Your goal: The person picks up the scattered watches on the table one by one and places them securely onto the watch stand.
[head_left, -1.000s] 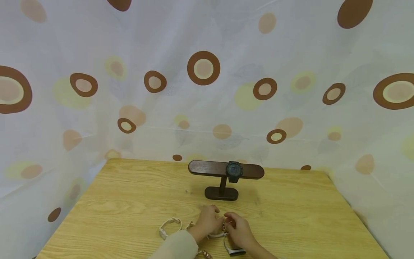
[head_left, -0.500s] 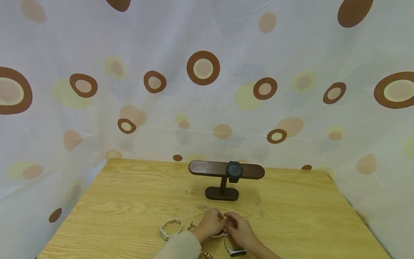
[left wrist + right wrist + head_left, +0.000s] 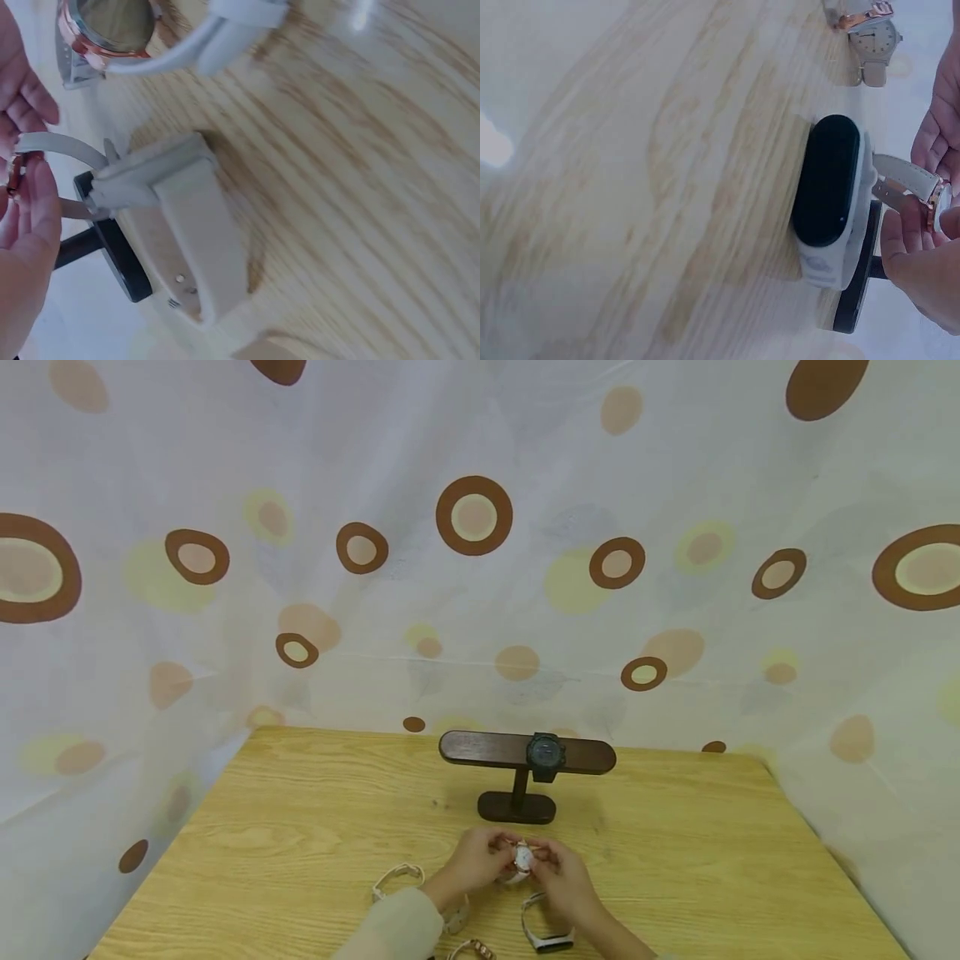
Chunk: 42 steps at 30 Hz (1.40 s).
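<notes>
Between both hands is a wristwatch (image 3: 522,857) with a white dial, a rose-gold case and a pale strap. My left hand (image 3: 474,862) pinches its left side, and my right hand (image 3: 567,883) pinches its right side, thumbs near the case. In the right wrist view the strap of the watch (image 3: 937,202) hangs toward the table, seen beyond the fingers. A white fitness band (image 3: 550,939) with a black screen lies below my right hand. Beside my left forearm sits a beige watch (image 3: 180,202), partly covered by the sleeve in the head view.
A dark wooden watch stand (image 3: 480,748) stands behind the hands, with a black digital watch (image 3: 545,753) on the right part of its bar. Another pale watch (image 3: 405,870) lies at the left, and a rose-gold watch (image 3: 480,948) at the table's (image 3: 675,860) near side.
Both hands have moved slightly forward and lifted the pale-strapped wristwatch; its white dial now shows between the fingers. The black watch on the stand has stayed put.
</notes>
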Tool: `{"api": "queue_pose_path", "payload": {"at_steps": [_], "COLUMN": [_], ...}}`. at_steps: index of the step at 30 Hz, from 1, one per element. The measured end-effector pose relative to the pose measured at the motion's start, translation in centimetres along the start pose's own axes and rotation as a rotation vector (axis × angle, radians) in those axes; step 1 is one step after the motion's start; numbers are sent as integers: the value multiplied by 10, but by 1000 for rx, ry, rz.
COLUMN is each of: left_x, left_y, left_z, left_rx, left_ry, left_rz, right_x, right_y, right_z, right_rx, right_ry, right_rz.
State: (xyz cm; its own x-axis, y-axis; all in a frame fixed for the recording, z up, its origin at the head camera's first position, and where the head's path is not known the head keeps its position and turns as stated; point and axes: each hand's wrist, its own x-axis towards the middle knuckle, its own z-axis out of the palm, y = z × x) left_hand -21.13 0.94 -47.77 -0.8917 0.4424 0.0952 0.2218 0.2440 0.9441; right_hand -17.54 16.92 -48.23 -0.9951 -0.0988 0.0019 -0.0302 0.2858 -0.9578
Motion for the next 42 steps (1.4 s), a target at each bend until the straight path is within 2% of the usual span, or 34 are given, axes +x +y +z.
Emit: {"api": "queue_pose_path", "payload": {"at_steps": [3,7,13,17,22,28,34,38,42], "left_x": [-2,-4,-6,-9,-11,-12,-13,-13,-14], "left_y": [0,0,1,1,-1,1,3,5,7], "left_z": [-3,-8,-12,-13,-13,-17,-20,-22,-25], "left_rx": [-34,9,193,320,388,452,492,518,577], "left_ry": [-2,-9,-61,-49,2,5,18,25,32], "left_rz": [4,23,111,164,236,303,394,445,472], "right_x": [1,3,3,2,2,2,2,2,2], "right_y": [-3,-8,-16,-21,-26,-27,-28,-27,-24], "right_z": [3,7,10,11,11,10,9,5,-2], "right_rx": [66,119,160,169,179,215,244,245,165], "right_ry": [35,76,100,100,82,65,58,84,132], "right_rz": [42,61,58,51,63,86,68,52,-22]}}
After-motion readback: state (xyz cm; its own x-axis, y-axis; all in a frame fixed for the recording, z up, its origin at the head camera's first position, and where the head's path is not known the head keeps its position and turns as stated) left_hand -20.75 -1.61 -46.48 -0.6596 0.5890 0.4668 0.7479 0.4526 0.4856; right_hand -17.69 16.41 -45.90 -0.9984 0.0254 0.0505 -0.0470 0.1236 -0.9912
